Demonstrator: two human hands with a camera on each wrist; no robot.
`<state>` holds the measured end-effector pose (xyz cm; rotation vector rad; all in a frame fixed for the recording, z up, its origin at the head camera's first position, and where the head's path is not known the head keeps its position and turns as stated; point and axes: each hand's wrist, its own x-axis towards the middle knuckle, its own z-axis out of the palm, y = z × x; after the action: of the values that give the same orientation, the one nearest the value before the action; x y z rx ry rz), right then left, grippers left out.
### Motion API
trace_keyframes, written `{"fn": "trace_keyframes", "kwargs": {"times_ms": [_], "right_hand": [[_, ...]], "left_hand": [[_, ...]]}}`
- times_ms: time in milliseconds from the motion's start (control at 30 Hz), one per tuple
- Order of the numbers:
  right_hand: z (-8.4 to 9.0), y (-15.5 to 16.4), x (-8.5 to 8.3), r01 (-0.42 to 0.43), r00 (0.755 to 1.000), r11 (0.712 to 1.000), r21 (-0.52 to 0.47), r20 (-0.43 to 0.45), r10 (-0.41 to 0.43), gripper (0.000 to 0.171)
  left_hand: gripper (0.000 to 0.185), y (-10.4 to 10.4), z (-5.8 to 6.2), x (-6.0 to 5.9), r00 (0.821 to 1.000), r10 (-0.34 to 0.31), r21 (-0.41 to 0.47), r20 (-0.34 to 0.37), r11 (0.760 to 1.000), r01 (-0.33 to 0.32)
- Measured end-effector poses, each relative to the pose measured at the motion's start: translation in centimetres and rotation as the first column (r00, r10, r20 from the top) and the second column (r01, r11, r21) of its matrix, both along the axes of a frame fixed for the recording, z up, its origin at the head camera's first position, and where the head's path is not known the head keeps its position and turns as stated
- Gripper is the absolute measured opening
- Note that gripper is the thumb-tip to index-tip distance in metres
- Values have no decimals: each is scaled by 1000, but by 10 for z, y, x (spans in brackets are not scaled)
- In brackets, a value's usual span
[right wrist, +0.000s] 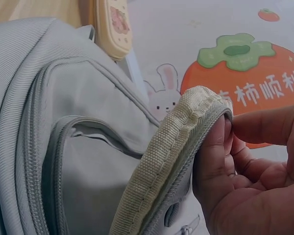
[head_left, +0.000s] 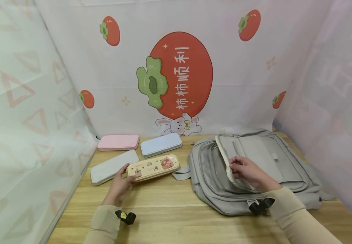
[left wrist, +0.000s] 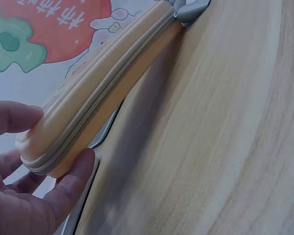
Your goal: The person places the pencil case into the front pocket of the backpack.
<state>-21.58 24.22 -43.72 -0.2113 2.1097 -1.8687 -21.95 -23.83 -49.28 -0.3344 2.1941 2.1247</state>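
Wooden counter [head_left: 169, 210], fabric backdrop behind it printed with persimmons and a rabbit.

Left hand [head_left: 119, 185]: fingers and thumb curled round the near end of a yellow pencil case [head_left: 152, 167]. Left wrist view shows the thumb under and the fingers over that end, and the case [left wrist: 95, 95] lifted at an angle, its zip seam facing the camera. Its decorated face carries small animal pictures.

Right hand [head_left: 246, 171]: pinches the cream-edged flap [head_left: 226, 159] of a grey backpack [head_left: 255, 169] that lies flat on the right half of the counter. Right wrist view: thumb pressed against the inner side of the flap's ribbed edge [right wrist: 171, 156], fingers on its other side, the flap raised off the bag body. Opening beneath shows grey lining; contents cannot be made out.

Yellow case sits just left of the backpack, its far end near a loose grey strap [head_left: 182, 174].

Also on the counter, behind and beside the left hand: white case [head_left: 113, 166], touching or nearly touching the yellow one; pink case [head_left: 118, 142]; blue case [head_left: 160, 144]. All three lie flat and closed.
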Motion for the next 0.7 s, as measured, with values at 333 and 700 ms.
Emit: {"fn": "trace_keyframes", "kwargs": {"times_ms": [333,700], "right_hand": [[10,19,6,16,999,999,-33,-49,-17,5],[13,28,7,44,998,996,-72,-40,-47,6]], "left_hand": [[73,0,-1,5,1000,30,114,-10,993,-29],[71,16,12,-1,999,-2,189,-50,982,12]]}}
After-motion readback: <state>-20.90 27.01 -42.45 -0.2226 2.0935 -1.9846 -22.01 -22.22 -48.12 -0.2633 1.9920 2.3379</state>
